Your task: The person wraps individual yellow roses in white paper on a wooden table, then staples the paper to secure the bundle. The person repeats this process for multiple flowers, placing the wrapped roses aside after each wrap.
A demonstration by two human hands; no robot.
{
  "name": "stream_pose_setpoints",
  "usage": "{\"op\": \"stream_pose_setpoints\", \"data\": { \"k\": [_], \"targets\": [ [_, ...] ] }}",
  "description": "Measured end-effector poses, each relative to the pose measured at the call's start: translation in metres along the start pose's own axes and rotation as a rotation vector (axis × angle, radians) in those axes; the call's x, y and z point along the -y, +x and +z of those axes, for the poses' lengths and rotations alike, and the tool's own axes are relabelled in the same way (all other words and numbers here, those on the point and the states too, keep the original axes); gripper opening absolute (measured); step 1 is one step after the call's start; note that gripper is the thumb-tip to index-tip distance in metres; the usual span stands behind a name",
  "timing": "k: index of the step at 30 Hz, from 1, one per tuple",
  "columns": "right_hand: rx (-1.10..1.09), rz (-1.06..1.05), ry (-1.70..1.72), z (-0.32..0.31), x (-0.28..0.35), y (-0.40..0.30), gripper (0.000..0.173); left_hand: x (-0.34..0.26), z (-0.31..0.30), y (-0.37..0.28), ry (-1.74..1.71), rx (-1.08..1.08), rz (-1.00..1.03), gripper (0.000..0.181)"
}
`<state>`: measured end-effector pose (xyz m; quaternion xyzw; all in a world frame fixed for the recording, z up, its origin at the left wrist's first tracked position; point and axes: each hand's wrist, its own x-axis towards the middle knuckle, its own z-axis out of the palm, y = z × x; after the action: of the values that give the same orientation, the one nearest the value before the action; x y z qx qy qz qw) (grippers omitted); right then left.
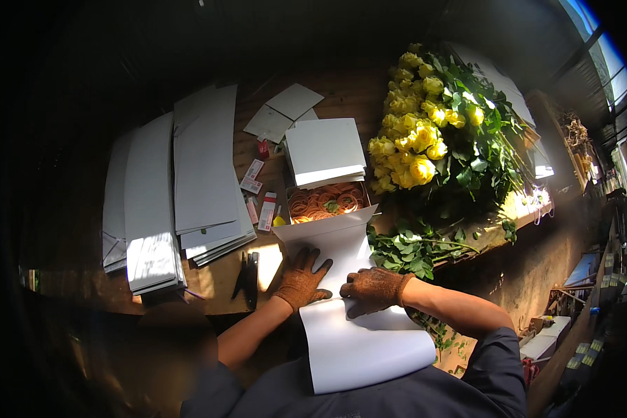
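A long white sheet of paper or thin card runs from the box of rubber bands down over the table edge, its lower end curled against my body. My left hand, in a brown glove, lies on it with fingers spread, palm down. Beside it on the right, my gloved right hand rests on the sheet with fingers bent; whether it pinches the sheet is unclear. A crease or edge crosses the sheet between my hands. Just beyond its upper end, orange rubber bands fill an open box, partly covered by a stack of white cards.
Yellow roses with leafy stems lie at the right, loose foliage nearer me. Stacks of white sheets stand at the left, by a black stapler. Small printed boxes and a yellow object sit left of the bands.
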<state>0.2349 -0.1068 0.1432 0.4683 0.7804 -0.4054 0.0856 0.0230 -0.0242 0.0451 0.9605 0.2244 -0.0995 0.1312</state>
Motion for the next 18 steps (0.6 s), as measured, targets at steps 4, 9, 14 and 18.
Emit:
{"op": "stream_pose_setpoints", "data": {
  "k": [4,9,14,18],
  "targets": [
    [-0.410,-0.059,-0.409,0.040,0.012,0.011,0.019,0.002,-0.007,0.008,-0.018,-0.119,0.085,0.077],
    [-0.458,-0.066,-0.321,0.048,0.008,0.010,0.027,0.000,-0.011,0.013,-0.049,-0.090,0.063,0.078],
    [-0.144,-0.160,0.292,-0.032,-0.042,-0.049,0.038,-0.006,-0.020,0.016,-0.079,0.077,-0.002,0.076],
    [-1.064,0.103,0.277,-0.170,-0.145,-0.150,0.021,-0.006,-0.017,0.005,-0.068,0.145,-0.065,0.081]
  ]
}}
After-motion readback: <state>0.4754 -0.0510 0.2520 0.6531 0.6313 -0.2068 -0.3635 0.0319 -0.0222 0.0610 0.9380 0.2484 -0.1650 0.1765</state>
